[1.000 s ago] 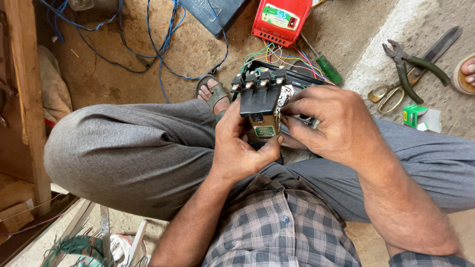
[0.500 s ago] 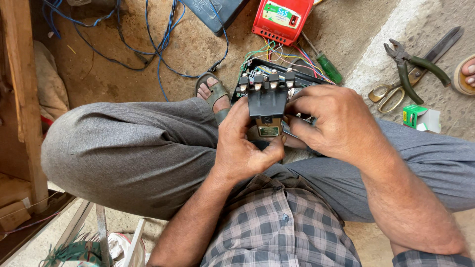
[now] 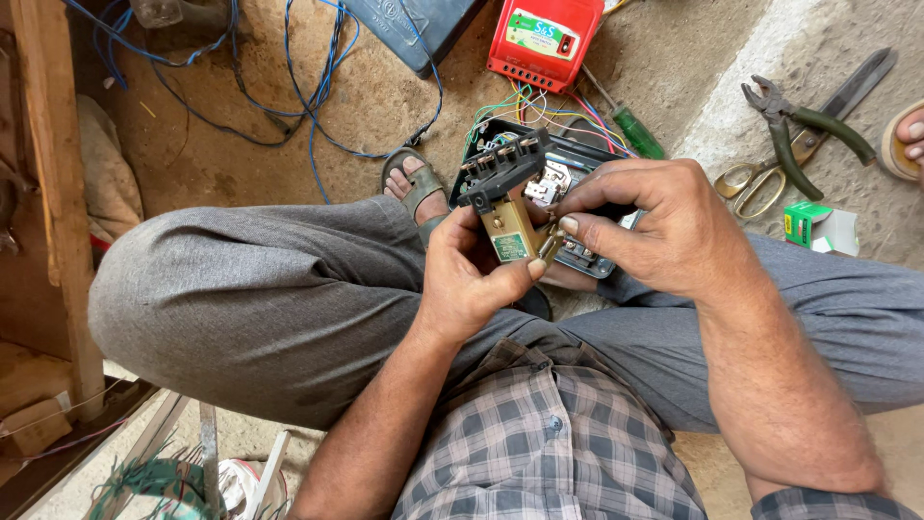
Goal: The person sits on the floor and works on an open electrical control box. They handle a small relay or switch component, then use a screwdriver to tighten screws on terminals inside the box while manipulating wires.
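The left hand [image 3: 472,279] grips the black-and-brass contactor [image 3: 505,207] upright; the right hand [image 3: 664,231] pinches its right side, both touching.

- 2 hands: left hand [image 3: 472,279], right hand [image 3: 664,226], both on 1 black-and-brass switch block [image 3: 505,197]
- 1 open black housing [image 3: 577,159] with coloured wires behind it
- 1 red box [image 3: 544,39]
- 1 dark blue case [image 3: 414,24]
- 1 green-handled screwdriver [image 3: 630,125]
- 1 pliers [image 3: 799,125]
- 1 scissors [image 3: 770,173]
- 1 small green-and-white carton [image 3: 818,226]
- 1 sandalled foot [image 3: 414,188]; 1 more foot at the right edge [image 3: 905,140]
- blue cables [image 3: 289,87]: several, tangled, can't count
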